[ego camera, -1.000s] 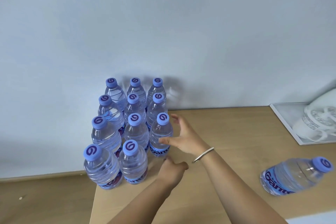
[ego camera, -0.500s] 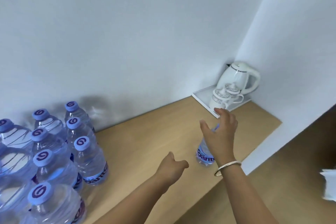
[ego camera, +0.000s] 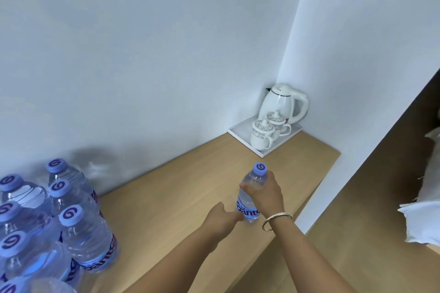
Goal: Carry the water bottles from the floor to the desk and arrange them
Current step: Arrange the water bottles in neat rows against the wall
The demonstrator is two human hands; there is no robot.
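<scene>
One bottle (ego camera: 250,194) now stands up straight on the desk (ego camera: 171,197), near the front edge and well apart from the others. A second ago it lay on its side. Half a second ago the right hand (ego camera: 266,194) was open above it with fingers spread. Now that hand is wrapped around the bottle's top part, just under the blue cap (ego camera: 260,169), and it holds on. A thin bangle (ego camera: 276,220) sits on that wrist.

The left hand (ego camera: 220,217) is just beside the bottle's bottom, curled into a loose fist with nothing in it. Its knuckles look like they touch the label, but I cannot be sure. It was farther from the bottle before.

The other bottles (ego camera: 54,221) stand packed close together at the left end of the desk, by the wall. They have not moved, but they sit lower in the view now.

At the far right corner is a white tray (ego camera: 240,132) with a kettle (ego camera: 283,102) and two lidded cups (ego camera: 260,134) on it, same as before.
</scene>
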